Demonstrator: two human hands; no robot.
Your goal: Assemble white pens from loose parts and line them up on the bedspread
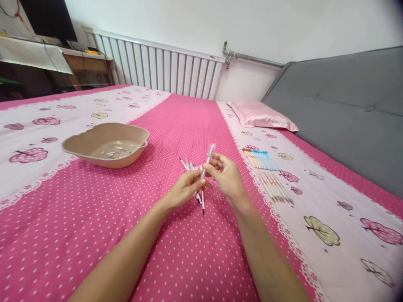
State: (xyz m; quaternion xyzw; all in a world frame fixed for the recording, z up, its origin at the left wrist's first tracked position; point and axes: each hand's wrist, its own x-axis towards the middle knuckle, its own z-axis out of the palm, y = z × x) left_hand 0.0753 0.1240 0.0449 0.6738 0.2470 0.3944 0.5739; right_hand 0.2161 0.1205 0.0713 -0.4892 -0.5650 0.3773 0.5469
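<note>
A clear, whitish pen [210, 153] is tilted upright between my two hands above the bed. My left hand [182, 189] pinches its lower end, fingers closed. Higher up, my right hand [229, 176] grips the pen's barrel between thumb and fingers. Beneath and behind the hands lies a loose pile of thin white pen parts with dark tips, perhaps refills [203, 204], partly hidden by my fingers. To the right, a row of orange and blue pens [261, 160] lies side by side. Nearer me is another row of pale pens [274, 186].
A beige plastic basin [94, 158] at left holds several small white and grey pieces. The pink dotted bedspread [189, 260] spreads beneath everything. A pink pillow [261, 114] rests beside the grey headboard [340, 105]. A white radiator [160, 65] stands along the wall.
</note>
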